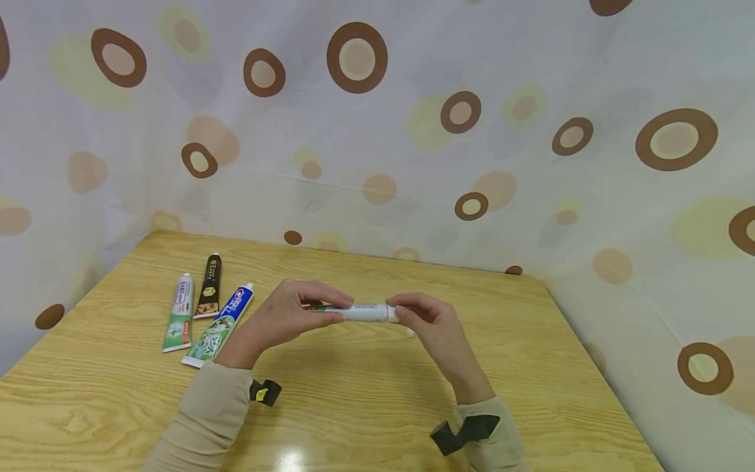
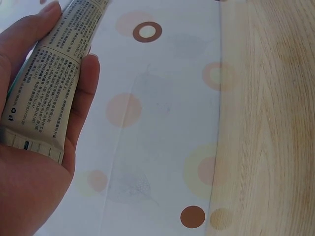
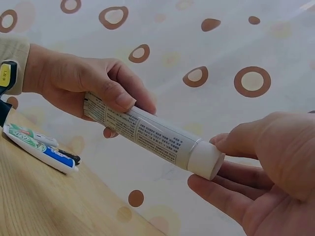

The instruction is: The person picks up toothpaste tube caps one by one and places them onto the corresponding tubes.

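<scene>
Four tubes show, three on the grained wooden table [image 1: 354, 413] at nine o'clock from the held one. A silver-and-green tube [image 1: 177, 314] lies leftmost, flat-ended; at two o'clock from it, a slim black tube [image 1: 210, 283]; nearer four, a glossy blue-and-green tube [image 1: 222, 328]. The left hand [image 1: 283, 316] curls thumb and fingers round the printed white tube [image 1: 366, 313], its flat crimped end against the palm. The smooth, round white cap [image 3: 205, 160], at the tube's three o'clock end, is pinched by the right hand [image 1: 433, 324]. One small white piece [image 1: 409, 332], too small to identify, shows at four o'clock from the cap.
</scene>
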The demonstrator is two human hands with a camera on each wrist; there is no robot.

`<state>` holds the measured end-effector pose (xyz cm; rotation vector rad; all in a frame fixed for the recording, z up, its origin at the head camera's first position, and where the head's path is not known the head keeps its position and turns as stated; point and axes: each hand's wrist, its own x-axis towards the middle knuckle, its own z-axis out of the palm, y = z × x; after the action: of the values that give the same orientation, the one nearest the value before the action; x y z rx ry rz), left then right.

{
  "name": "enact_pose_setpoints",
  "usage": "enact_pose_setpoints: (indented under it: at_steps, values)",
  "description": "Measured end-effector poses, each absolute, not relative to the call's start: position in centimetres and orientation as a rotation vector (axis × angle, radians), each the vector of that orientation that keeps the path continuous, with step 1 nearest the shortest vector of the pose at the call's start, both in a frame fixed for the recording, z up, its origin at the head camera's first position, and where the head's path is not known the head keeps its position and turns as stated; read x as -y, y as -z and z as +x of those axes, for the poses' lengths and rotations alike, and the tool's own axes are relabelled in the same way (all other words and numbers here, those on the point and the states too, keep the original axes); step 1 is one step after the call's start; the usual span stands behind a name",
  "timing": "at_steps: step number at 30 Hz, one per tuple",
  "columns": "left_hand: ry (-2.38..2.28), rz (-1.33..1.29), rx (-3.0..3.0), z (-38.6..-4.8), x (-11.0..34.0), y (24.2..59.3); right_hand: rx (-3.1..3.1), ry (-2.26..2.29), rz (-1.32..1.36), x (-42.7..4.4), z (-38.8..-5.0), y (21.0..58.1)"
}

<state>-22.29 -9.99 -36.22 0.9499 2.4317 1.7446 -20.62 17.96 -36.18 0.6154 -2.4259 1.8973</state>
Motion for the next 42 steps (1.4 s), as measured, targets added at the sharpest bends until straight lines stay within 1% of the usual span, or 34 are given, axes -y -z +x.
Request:
enact_pose_setpoints:
  at_steps: [7,17,24,34,42]
  values:
    - [-1.753,0.968,-2.432,-22.33,10.04,36.35,2.431,-1.931,0.679,-18.08,-20.52,36.16]
    - [-1.756,0.960,-2.422,-22.15,10.00,36.20,2.466,-1.848,0.583,-18.02,-20.62,36.31]
    - [-1.754,0.972,-2.425,-22.14,10.01,36.22,2.440,-1.909,0.649,-18.02,-20.68,36.43]
    - [-1.742,0.987,-2.440,-22.25,9.93,36.20,2.371,-2.027,0.628,-17.87,-20.77,36.37]
    - [-1.743,0.976,-2.435,-22.33,10.01,36.35,2.408,-1.970,0.676,-17.95,-20.62,36.30]
